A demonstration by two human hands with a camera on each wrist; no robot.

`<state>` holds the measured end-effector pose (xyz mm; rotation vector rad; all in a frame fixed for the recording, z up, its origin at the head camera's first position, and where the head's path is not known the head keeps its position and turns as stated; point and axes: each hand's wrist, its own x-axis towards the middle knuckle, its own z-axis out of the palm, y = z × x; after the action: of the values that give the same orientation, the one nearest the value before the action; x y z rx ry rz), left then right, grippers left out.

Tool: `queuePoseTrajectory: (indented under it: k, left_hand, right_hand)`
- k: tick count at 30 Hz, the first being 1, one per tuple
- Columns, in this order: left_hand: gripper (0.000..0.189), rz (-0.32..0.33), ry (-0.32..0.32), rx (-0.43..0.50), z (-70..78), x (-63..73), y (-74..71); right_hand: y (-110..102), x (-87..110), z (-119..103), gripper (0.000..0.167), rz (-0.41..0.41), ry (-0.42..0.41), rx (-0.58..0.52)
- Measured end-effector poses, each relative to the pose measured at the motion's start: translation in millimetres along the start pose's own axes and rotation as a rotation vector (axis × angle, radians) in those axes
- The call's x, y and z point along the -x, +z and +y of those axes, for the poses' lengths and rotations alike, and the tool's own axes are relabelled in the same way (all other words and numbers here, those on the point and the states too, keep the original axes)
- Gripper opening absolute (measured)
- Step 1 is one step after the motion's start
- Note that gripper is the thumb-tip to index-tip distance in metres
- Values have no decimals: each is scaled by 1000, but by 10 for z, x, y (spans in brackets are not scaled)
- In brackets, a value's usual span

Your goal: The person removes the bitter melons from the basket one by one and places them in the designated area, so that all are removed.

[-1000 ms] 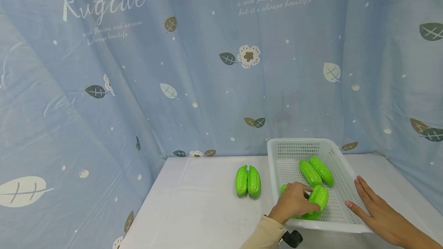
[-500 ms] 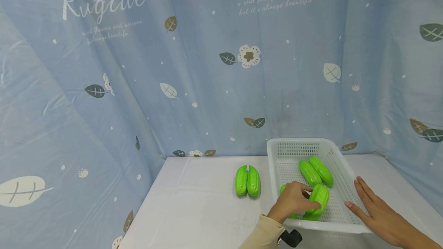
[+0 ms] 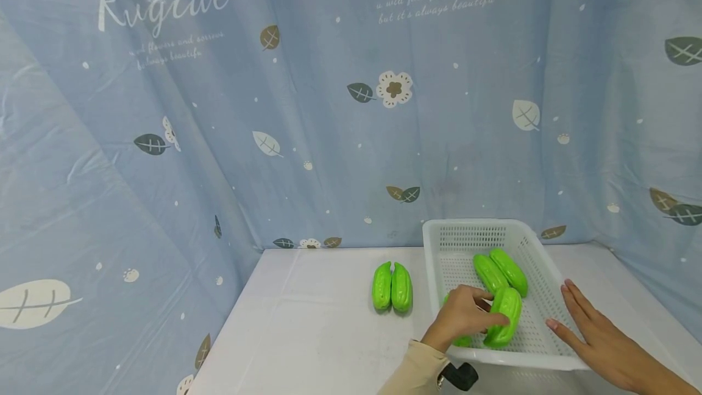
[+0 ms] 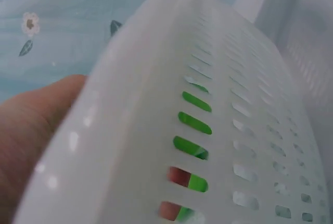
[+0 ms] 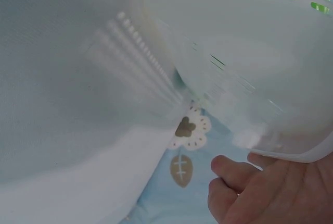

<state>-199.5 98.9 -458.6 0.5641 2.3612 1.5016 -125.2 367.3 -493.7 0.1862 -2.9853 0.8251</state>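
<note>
My left hand [image 3: 465, 317] reaches over the near-left edge of a white slotted plastic basket [image 3: 521, 358] and holds a glossy green, ridged gourd-like vegetable [image 3: 506, 316] between thumb and fingers. Two more of these green vegetables [image 3: 500, 271] lie side by side behind it, its far end close against them. Another green one [image 3: 463, 341] is mostly hidden under my left hand. Through the slots in the left wrist view, bits of green [image 4: 195, 123] and fingers show. My right hand [image 3: 609, 340] rests with straight fingers at the basket's right rim.
Left of the basket, two similar green vegetables [image 3: 392, 287] lie side by side on the white tabletop [image 3: 307, 322]. A blue patterned curtain [image 3: 329, 108] hangs behind and at both sides of the table.
My left hand has shifted the held green vegetable slightly away from me, towards the pair at the back. The right hand stays at the rim.
</note>
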Motion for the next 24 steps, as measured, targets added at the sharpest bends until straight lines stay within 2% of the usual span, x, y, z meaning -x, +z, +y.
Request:
queuePoseTrajectory:
  k: [3,11,15,20,24]
  left_hand:
    - [36,-17,-8,98,-11,3,-7]
    - [35,-27,-45,331,0,14,-12]
    - [36,-57,-32,431,-5,38,-41]
    - [34,-133,-19,550,-23,100,-139]
    - [34,-135,-21,589,-21,181,-273]
  right_hand:
    - [21,14,3,89,13,-13,13]
    - [61,29,10,88,59,-39,129]
    - [54,32,11,89,55,-37,153]
    - [42,30,1,90,53,-39,166]
    - [37,33,-8,90,57,-43,182]
